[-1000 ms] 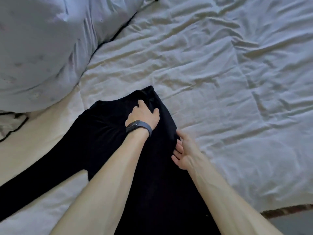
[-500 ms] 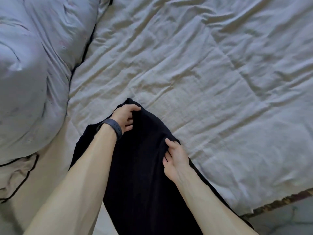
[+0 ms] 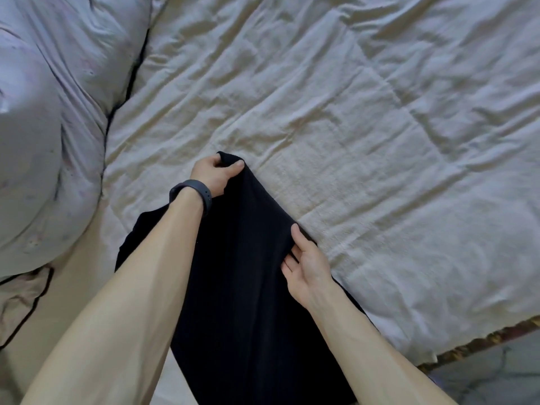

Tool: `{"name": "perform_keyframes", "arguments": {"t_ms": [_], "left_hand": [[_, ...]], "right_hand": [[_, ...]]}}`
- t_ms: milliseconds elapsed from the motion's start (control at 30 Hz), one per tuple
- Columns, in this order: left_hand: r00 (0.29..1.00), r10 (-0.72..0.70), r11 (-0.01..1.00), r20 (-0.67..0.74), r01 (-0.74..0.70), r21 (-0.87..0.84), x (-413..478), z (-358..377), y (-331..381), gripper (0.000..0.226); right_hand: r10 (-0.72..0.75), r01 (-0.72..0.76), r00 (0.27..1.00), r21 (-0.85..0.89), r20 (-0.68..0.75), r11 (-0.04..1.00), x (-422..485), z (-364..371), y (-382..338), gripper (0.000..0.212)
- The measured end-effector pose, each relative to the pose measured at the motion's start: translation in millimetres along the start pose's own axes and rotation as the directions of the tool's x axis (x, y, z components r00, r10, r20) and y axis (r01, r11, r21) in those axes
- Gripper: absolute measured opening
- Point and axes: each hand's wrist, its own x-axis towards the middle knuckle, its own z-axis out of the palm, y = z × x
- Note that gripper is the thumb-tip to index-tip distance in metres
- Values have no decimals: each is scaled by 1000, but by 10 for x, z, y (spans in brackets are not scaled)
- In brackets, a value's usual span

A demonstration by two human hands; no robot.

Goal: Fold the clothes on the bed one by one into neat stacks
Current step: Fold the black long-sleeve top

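Left hand [image 3: 214,175]: closed round the far tip of the black garment [image 3: 242,273]. Thumb on top, fingers curled over the tip, cloth bunched between. Tip raised slightly off the bed cover [image 3: 365,127]. Dark wristband [image 3: 195,194] just behind this grip, on the wrist.

Right hand [image 3: 306,264]: nearer the body than the left grip and to its right, at the garment's right edge. Thumb stretched along that edge, fingers bent against the cloth, a fold caught between. Fingertips partly lost in the black fabric, so firmness of the pinch not readable.

Garment: drawn in a long dark band from the left grip back toward the body, passing between and under both forearms and running out of the bottom of the view. One flap spread on the cover to the left, under the left forearm. Kind of garment not determinable.

Surroundings: pale, creased, quilted cover beyond and right of both grips. Bluish-grey duvet heap [image 3: 43,127] well left of the left grip. Patterned bed edge [image 3: 482,337] and grey floor [image 3: 496,375] right of and behind the right grip.
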Motion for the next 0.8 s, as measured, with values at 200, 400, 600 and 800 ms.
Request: {"name": "perform_keyframes", "arguments": {"t_ms": [200,400,600,800], "left_hand": [[998,65,996,-13,-64,63,-5,14,-130,39],[998,64,986,-6,-63,154,16,-115,-211,59],[956,281,869,-89,-214,446,-24,-58,-113,49],[824,453,802,-339,-210,560,-527,-105,-538,44]], "right_hand": [[-168,148,985,-335,-33,931,15,-32,65,38],[-248,188,961,-370,-120,910,77,-41,138,31],[-262,196,957,-397,-121,897,21,-66,101,11],[-431,206,901,-815,-58,542,-401,-180,13,21]]}}
